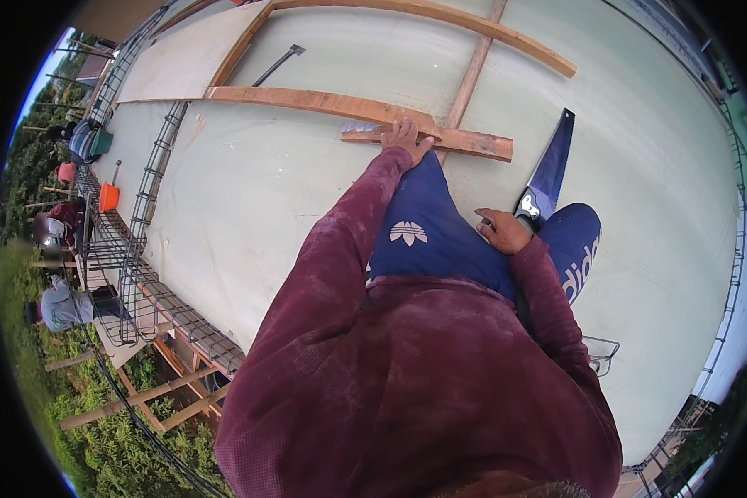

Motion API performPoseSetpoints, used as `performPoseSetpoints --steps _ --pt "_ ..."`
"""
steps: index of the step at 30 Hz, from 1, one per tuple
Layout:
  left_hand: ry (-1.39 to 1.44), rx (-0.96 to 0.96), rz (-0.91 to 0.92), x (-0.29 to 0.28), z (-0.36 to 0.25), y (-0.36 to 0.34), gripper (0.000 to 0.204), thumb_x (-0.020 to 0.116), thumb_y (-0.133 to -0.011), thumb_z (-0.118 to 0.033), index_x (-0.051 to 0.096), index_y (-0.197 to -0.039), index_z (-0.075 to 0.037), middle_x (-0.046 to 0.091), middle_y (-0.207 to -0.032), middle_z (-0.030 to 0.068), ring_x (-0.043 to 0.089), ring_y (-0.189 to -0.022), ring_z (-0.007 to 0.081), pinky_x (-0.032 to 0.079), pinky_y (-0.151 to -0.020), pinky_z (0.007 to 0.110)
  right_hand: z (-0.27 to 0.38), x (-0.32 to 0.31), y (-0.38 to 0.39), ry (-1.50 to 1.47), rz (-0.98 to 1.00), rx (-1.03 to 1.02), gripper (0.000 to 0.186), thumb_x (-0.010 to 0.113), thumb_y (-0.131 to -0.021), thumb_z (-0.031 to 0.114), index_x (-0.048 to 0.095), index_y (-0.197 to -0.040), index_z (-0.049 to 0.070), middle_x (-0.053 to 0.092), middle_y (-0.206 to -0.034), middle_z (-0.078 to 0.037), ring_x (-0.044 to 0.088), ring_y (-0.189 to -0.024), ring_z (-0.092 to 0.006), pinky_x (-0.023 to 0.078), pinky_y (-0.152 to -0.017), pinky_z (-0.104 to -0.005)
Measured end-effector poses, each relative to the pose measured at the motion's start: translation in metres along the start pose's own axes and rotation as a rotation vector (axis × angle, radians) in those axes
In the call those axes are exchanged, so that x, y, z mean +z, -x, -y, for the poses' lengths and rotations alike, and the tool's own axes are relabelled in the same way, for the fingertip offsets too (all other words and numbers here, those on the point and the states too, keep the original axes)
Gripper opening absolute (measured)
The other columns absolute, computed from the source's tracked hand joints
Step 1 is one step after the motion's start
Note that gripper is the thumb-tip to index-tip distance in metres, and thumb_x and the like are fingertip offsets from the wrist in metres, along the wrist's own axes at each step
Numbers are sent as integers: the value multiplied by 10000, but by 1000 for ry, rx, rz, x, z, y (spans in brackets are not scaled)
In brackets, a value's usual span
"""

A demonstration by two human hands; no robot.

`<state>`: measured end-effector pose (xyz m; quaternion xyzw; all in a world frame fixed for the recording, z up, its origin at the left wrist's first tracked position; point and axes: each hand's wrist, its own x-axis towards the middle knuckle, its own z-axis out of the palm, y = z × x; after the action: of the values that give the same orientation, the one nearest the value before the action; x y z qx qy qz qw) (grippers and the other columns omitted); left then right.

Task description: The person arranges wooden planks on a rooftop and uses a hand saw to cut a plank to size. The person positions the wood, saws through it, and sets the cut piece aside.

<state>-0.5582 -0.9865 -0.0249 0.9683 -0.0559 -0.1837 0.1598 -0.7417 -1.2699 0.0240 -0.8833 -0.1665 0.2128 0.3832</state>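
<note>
My left hand (407, 139) is open, its fingers laid over the end of a long wooden batten (324, 103) and a shorter wood piece (477, 144) lying against it. A pale patch marks the shorter piece's left end. My right hand (504, 231) rests by my thigh with its fingers partly stretched out, and I see nothing in it. Just right of it is a handsaw (554, 162), its dark blue blade pointing away and its grey and black handle nearest the hand. Part of that handle is hidden behind the hand and my knee.
A thinner batten (476, 66) crosses beneath the wood; another batten (440, 12) lies farther off. A pale board (187, 54) and a dark long-handled tool (280, 65) lie far left. Rebar cages (153, 166) line the left edge, near an orange bucket (109, 197) and several people below.
</note>
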Motion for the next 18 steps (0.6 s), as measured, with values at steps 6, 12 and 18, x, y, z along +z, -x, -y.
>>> performPoseSetpoints --steps 6,12,18 --pt "-277 -64 183 -17 -36 0 1019 403 -857 -801 211 -1596 -125 113 -1677 100 81 -1547 310 118 -1219 598 153 -78 57 -726 -320 -324 668 633 -886 105 398 -1504 15 609 -1258 -178 608 -1095 -239 522 -903 -358" --pt "-231 -141 254 -20 -40 -8 1179 513 -761 -843 142 -1607 -111 65 -1683 104 40 -1552 300 98 -1228 573 283 -135 85 -275 -229 -1134 657 604 -851 75 420 -1480 28 613 -1265 -185 610 -1109 -281 525 -907 -376" --pt "-212 -121 252 -12 -46 -9 1249 560 -736 -849 113 -1604 -71 46 -1669 185 23 -1534 404 128 -1246 471 273 -137 89 -148 -190 -1168 589 563 -844 40 487 -1428 37 640 -1245 -164 622 -1098 -285 523 -918 -371"
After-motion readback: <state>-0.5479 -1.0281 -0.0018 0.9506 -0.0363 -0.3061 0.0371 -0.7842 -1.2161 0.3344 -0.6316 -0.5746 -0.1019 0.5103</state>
